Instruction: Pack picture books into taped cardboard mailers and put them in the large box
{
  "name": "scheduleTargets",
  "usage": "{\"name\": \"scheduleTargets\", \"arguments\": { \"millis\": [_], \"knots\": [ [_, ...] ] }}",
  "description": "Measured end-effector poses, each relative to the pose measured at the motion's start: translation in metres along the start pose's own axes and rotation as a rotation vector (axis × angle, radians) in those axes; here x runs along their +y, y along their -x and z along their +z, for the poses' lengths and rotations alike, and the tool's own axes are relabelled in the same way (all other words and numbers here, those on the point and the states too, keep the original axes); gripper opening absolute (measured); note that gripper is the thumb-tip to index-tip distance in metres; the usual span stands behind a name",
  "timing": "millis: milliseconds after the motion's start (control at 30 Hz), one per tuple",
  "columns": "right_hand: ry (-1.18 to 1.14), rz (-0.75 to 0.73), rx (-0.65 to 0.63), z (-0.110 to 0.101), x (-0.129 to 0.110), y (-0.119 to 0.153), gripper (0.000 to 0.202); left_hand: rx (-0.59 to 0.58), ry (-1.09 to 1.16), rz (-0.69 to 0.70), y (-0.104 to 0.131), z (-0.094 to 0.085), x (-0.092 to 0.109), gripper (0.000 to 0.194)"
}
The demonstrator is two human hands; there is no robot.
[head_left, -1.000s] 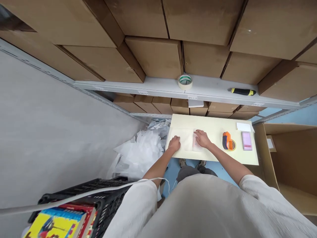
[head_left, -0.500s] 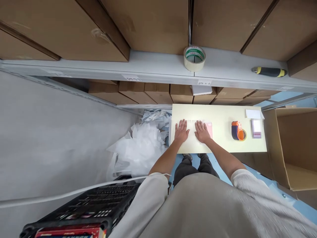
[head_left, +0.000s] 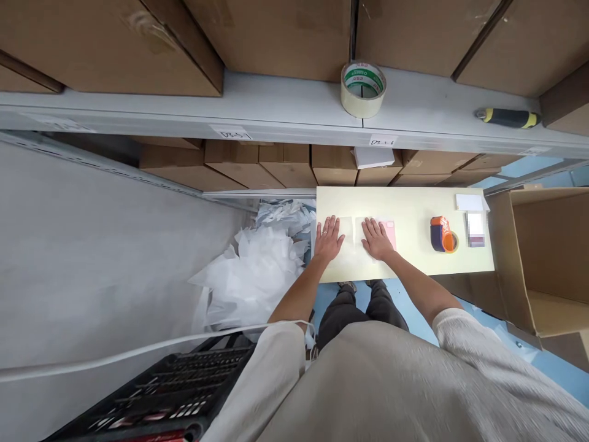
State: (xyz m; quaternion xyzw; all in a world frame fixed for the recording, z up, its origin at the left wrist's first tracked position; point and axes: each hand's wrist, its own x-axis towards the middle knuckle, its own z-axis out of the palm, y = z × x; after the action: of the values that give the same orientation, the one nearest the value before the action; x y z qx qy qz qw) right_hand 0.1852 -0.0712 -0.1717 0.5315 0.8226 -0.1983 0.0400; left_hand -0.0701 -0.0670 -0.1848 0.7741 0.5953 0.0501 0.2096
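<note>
In the head view, the left hand (head_left: 327,239) lay palm down near the middle of the frame, its fingers straight and slightly apart, closed on nothing. The right hand (head_left: 376,240) lay just to its right in the same way, flat with fingers spread, gripping nothing. Both pressed on thin translucent film (head_left: 346,229) spread over the pale yellow tabletop (head_left: 414,205), right of centre in the frame; the film was so faint that it may have been one sheet or two. A pink flat item (head_left: 389,231) showed just beside the right hand, on the frame's right side of it, partly hidden by the fingers.

Farther right on the tabletop stood an orange and dark blue tape dispenser (head_left: 439,233), well apart from both hands. Near the tabletop's right end lay a white slip (head_left: 469,202) and, just below it, a blurred-out rectangular item (head_left: 475,228).

Across the upper part of the frame, a grey shelf (head_left: 285,92) carried brown cartons (head_left: 285,37), a tape roll (head_left: 363,108) and a black and yellow cutter (head_left: 508,118). White crumpled sheets (head_left: 257,270) were heaped left of the tabletop, a black crate (head_left: 179,377) stood at lower left, and a large cardboard box (head_left: 547,239) filled the right edge.
</note>
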Motion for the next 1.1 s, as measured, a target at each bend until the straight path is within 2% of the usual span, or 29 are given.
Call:
{"name": "scheduleTargets", "arguments": {
  "millis": [367, 533, 667, 767, 867, 1000, 1100],
  "knots": [
    [-0.084, -0.034, 0.060, 0.005, 0.005, 0.002, 0.075, -0.029, -0.022, 0.031, -0.002, -0.015, -0.022, 0.070],
    [-0.093, -0.036, 0.071, 0.006, 0.006, 0.001, 0.074, -0.024, -0.008, 0.066, -0.003, -0.011, -0.033, 0.068],
    [-0.062, -0.024, 0.067, -0.001, 0.003, 0.002, 0.074, 0.020, 0.023, 0.064, -0.003, -0.004, -0.033, 0.066],
    [-0.028, 0.001, 0.122, -0.008, -0.012, 0.006, 0.072, 0.059, 0.067, 0.026, -0.001, 0.003, -0.027, 0.065],
    [-0.027, -0.020, 0.152, -0.011, -0.037, 0.009, 0.068, 0.096, 0.140, 0.011, 0.004, 0.009, -0.018, 0.064],
    [-0.074, -0.063, 0.058, -0.005, -0.071, 0.003, 0.066, 0.156, 0.238, 0.004, 0.019, 0.011, -0.004, 0.062],
    [-0.062, -0.024, 0.030, -0.002, -0.085, -0.003, 0.054, 0.198, 0.241, -0.023, 0.036, 0.004, 0.005, 0.056]
  ]
}}
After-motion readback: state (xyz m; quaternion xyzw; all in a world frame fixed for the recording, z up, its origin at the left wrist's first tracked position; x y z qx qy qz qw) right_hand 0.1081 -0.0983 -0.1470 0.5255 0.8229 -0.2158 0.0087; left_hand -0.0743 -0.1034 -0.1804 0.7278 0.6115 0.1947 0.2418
